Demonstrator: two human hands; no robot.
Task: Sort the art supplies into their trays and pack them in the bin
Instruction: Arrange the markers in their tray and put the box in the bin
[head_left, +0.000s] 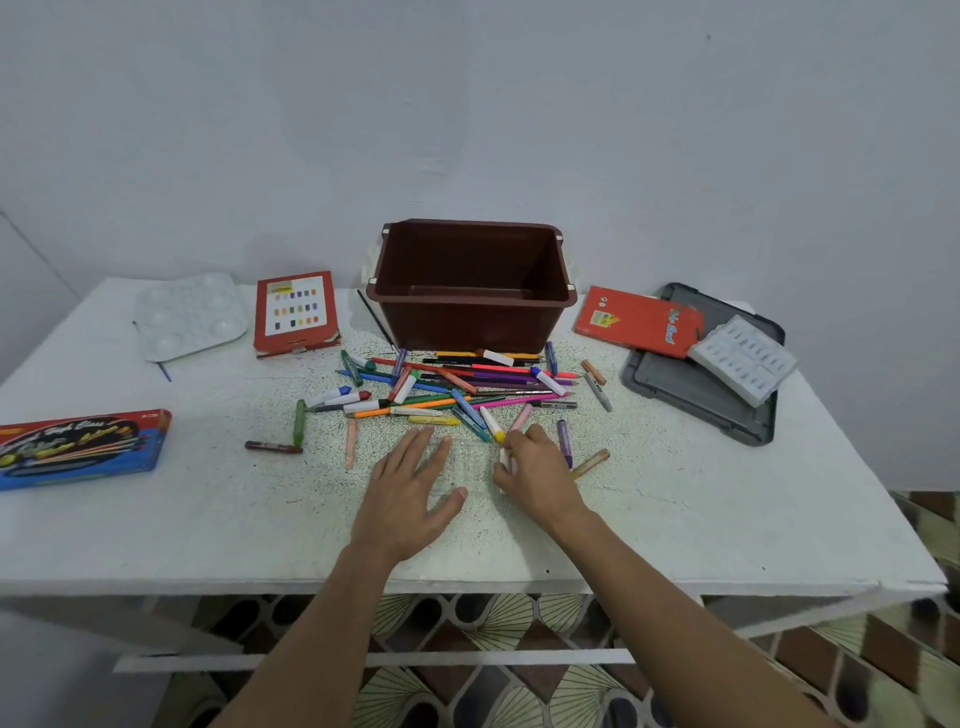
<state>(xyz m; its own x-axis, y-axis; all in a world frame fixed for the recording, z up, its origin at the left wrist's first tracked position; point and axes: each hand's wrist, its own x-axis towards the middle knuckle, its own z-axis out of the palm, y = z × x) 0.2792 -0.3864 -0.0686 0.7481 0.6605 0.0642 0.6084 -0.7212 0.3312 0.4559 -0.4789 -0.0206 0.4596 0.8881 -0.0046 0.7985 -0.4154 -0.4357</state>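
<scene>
A white table (675, 509) is seen from above, from the head of a person whose two bare forearms reach onto it. At the back centre a brown bin (467, 317) is set upright, open at the top. Just in front of it a loose pile of markers, crayons and pencils (457, 389) is spread across the speckled tabletop, many lying crosswise over one another.

Nearer the viewer, a clear tray (467, 462) is laid flat on the table between the two hands; its outline is faint. The left hand (410, 488) is laid on the tray's left part with fingers straight and spread, and nothing is gripped. The right hand (540, 478) is curled at the tray's right edge, and a small white piece (505, 458) is pinched between its thumb and fingers; what the piece is cannot be told. A purple crayon (565, 441) is seen just beside that hand, on its right.

To the left of the bin a red box with colour swatches (296, 314) and a white palette (189, 314) are placed side by side, and a blue and red flat box (78, 447) is cut off by the left edge of the view. To the right of the bin a red flat box (636, 322) is propped partly on a grey lid (696, 395), on which a white moulded tray (743, 358) is also rested.
</scene>
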